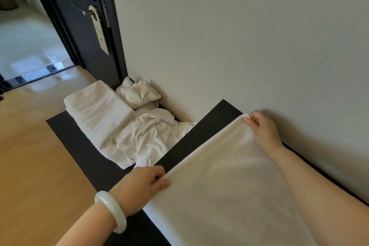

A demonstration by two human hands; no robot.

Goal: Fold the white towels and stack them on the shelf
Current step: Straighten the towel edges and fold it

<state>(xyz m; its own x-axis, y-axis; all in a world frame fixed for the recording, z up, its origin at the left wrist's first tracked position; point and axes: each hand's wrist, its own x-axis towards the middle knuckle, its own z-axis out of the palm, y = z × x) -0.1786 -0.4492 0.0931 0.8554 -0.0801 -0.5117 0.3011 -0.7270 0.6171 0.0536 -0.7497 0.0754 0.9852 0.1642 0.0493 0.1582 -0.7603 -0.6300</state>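
Note:
A white towel (pixel 225 181) lies spread flat over a black upper shelf (pixel 215 124) against the wall. My left hand (pixel 143 183), with a pale bangle on the wrist, pinches the towel's near left corner. My right hand (pixel 263 128) pinches its far corner by the wall. On a lower black surface (pixel 79 146) to the left lies a folded white towel (pixel 99 110). Beside the folded one sits a heap of crumpled white towels (pixel 147 136), and a crumpled one (pixel 137 92) lies in the corner.
A pale wall (pixel 239 36) runs along the right. A dark door (pixel 79 16) with a metal handle and a hanging tag (pixel 99 30) stands open at the upper left, showing a shiny tiled floor beyond. Wooden flooring (pixel 30 156) covers the left.

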